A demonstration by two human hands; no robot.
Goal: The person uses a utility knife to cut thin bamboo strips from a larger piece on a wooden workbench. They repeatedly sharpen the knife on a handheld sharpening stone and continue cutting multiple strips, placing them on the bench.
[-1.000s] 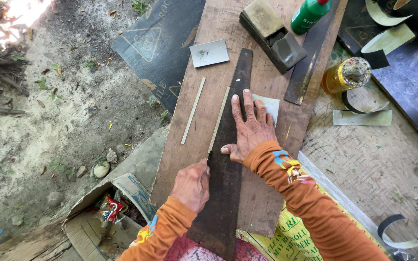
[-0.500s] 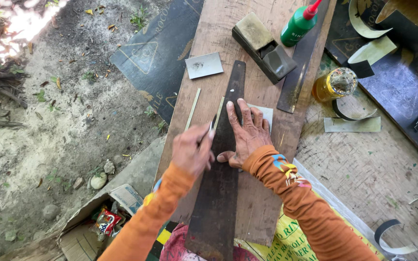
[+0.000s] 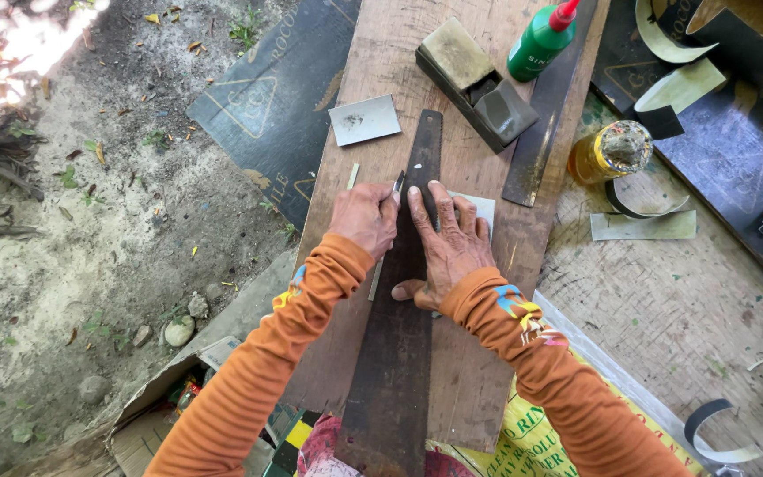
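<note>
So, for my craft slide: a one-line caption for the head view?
Right hand presses a long dark metal strip on a wooden plank; left hand holds a small blade beside it.

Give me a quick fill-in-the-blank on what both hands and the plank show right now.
1. The right hand presses flat on the long dark ____ strip.
2. The left hand holds a small ____ at the strip's edge.
3. The bottle at the plank's far end is green with a ____ cap.
4. Both sleeves are ____.

Missing words: metal; blade; red; orange
</note>
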